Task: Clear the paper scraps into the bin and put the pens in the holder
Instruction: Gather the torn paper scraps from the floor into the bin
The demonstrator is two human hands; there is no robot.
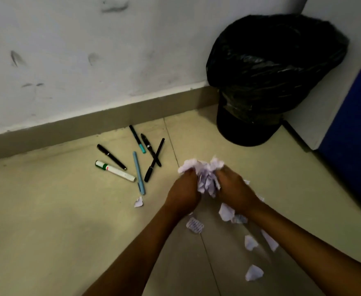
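Observation:
My left hand (183,192) and my right hand (234,189) are pressed together around a bunch of white paper scraps (205,174), held above the floor. More loose scraps lie below my arms, one (195,225) printed, others (251,242) (253,272) plain, and a small one (138,202) to the left. Several pens lie on the floor to the left of my hands: a white marker with a green cap (114,170), a light blue pen (138,173), and black pens (111,157) (154,160). The black bin (269,67), lined with a black bag, stands in the corner beyond my hands. No pen holder is in view.
A scuffed white wall with a grey skirting board (89,124) runs behind the pens. A blue panel (354,135) stands at the right, next to the bin. The floor is pale tile.

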